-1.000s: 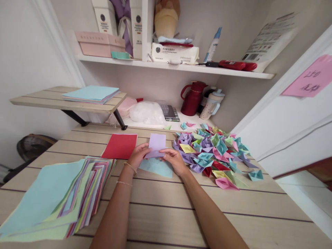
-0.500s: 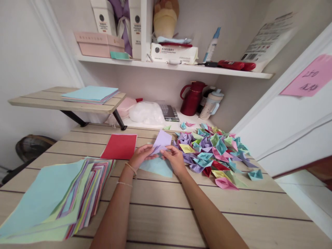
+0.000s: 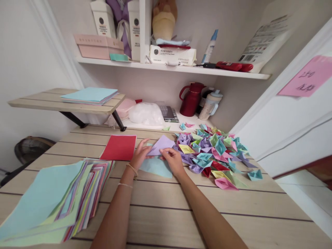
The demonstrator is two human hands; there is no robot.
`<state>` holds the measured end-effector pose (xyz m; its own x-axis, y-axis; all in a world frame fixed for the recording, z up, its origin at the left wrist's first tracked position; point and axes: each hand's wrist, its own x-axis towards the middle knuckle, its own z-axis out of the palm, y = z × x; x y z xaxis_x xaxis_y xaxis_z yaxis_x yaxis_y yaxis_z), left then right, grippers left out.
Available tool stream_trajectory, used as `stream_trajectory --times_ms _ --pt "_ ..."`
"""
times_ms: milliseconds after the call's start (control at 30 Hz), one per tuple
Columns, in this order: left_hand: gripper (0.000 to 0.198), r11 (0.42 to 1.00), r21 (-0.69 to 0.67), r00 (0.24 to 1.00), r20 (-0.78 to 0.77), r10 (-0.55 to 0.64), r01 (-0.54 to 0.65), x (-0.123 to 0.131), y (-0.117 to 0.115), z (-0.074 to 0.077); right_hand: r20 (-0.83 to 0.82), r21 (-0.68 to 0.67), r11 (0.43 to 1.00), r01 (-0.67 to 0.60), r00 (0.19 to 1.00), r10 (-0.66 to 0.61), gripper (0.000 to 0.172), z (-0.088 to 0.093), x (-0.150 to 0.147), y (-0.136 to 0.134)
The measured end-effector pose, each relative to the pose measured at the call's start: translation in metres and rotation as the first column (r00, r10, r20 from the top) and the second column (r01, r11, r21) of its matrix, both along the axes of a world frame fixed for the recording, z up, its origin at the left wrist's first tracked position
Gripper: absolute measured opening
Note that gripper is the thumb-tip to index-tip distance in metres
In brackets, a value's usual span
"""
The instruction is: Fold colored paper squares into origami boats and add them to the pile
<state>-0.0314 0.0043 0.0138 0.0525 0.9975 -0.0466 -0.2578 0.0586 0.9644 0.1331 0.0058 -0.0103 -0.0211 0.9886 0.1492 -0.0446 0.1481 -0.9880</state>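
Note:
Between my two hands is a folded sheet of purple paper (image 3: 163,144), raised a little above the table. My left hand (image 3: 140,154) holds its left corner, with the fingers partly spread behind it. My right hand (image 3: 173,159) pinches the lower right part between thumb and fingers. Beneath my hands lies a light blue sheet (image 3: 157,167) on the wooden table. Just right of my right hand spreads a heap of folded paper boats (image 3: 204,156) in several colours. A red square sheet (image 3: 118,147) lies to the left of my left hand.
A fanned stack of coloured paper (image 3: 52,193) covers the table's left front. Behind it, a small raised wooden shelf (image 3: 38,100) carries more blue paper (image 3: 89,94). A clear plastic bag (image 3: 146,114), a red jug (image 3: 191,100) and a tumbler (image 3: 209,105) stand at the back.
The purple paper has turned from standing upright to a flatter, slanted pose, its tip swinging right. My left fingers have opened and lifted somewhat; my right hand keeps its pinch.

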Motion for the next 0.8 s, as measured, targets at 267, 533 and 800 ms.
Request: stream_trajectory --times_ms 267,533,800 --pt "0.042 0.994 0.089 0.992 -0.109 0.066 -0.056 0.006 0.004 -0.005 -0.279 -0.026 0.999 0.046 0.959 -0.051 0.072 0.005 -0.004 0.000" --pt "0.037 0.985 0.126 0.990 -0.065 0.124 -0.116 0.012 0.006 -0.008 -0.307 -0.052 0.998 0.029 0.951 -0.043 0.040 0.003 0.004 0.006" --pt "0.039 0.978 0.175 0.988 -0.079 0.132 -0.117 0.014 0.005 -0.010 -0.286 -0.004 1.000 -0.029 0.958 0.027 0.040 0.005 0.002 0.003"
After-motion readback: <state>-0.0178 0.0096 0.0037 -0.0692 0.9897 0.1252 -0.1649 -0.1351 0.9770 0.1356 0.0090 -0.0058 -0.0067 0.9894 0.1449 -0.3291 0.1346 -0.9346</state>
